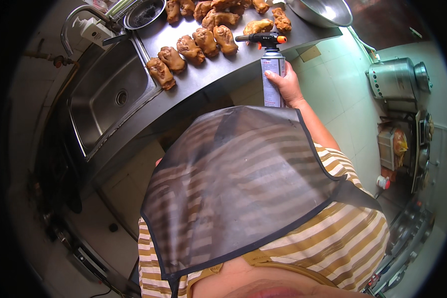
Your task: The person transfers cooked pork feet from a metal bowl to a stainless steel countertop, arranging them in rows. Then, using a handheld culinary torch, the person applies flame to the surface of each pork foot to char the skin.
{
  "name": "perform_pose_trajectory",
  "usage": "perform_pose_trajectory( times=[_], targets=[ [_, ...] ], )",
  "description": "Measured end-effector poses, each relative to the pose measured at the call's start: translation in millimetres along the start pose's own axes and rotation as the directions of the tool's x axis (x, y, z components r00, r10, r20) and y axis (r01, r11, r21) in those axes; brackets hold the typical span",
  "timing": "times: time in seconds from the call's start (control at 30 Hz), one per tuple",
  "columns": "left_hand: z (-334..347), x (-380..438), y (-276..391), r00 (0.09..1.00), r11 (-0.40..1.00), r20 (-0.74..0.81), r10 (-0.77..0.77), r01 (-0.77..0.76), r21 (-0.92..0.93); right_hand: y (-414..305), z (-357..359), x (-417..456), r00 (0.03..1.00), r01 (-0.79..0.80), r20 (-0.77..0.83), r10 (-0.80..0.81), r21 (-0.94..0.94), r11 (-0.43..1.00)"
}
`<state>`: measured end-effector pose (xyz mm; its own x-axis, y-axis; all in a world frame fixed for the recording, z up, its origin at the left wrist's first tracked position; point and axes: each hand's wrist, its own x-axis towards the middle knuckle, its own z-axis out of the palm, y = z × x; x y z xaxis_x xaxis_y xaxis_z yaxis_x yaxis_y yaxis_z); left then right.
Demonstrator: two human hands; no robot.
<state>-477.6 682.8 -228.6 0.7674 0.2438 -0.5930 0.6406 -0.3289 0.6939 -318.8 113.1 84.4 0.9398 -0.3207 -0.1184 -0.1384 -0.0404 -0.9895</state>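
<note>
Upright in my right hand (286,83) is the canister of a butane blowtorch (272,69), its black nozzle pointing left over the counter's edge. No flame is visible. Browned trotter-like meat pieces (205,41) lie on the stainless steel counter (223,69), some in a row near the front edge, others grouped farther back. One piece (258,27) rests just behind the torch head. Of my left hand (158,161) only a small bit shows beside the dark translucent apron (238,167); what it does is hidden.
A steel sink (100,100) with a curved tap (69,29) and a white pump bottle (97,32) is at the left. A dark-bottomed pan (145,14) sits at the back, a metal bowl (326,11) at the back right. A steel cooker (395,79) stands farther right.
</note>
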Motion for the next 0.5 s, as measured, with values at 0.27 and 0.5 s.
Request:
perform_pose_trajectory(
  times=[0.27, 0.5],
  targets=[
    [5.6, -8.7, 6.1, 1.000, 1.000, -0.011, -0.017, 0.016, -0.020, -1.0, -10.0, 16.0, 0.999, -0.041, 0.022, 0.040, 0.055, 0.998],
    [7.2, -11.9, 16.4, 1.000, 1.000, -0.014, -0.017, 0.017, -0.006, 0.5, -12.1, 27.8, 0.993, -0.110, 0.061, 0.101, 0.174, 0.979]
  ],
)
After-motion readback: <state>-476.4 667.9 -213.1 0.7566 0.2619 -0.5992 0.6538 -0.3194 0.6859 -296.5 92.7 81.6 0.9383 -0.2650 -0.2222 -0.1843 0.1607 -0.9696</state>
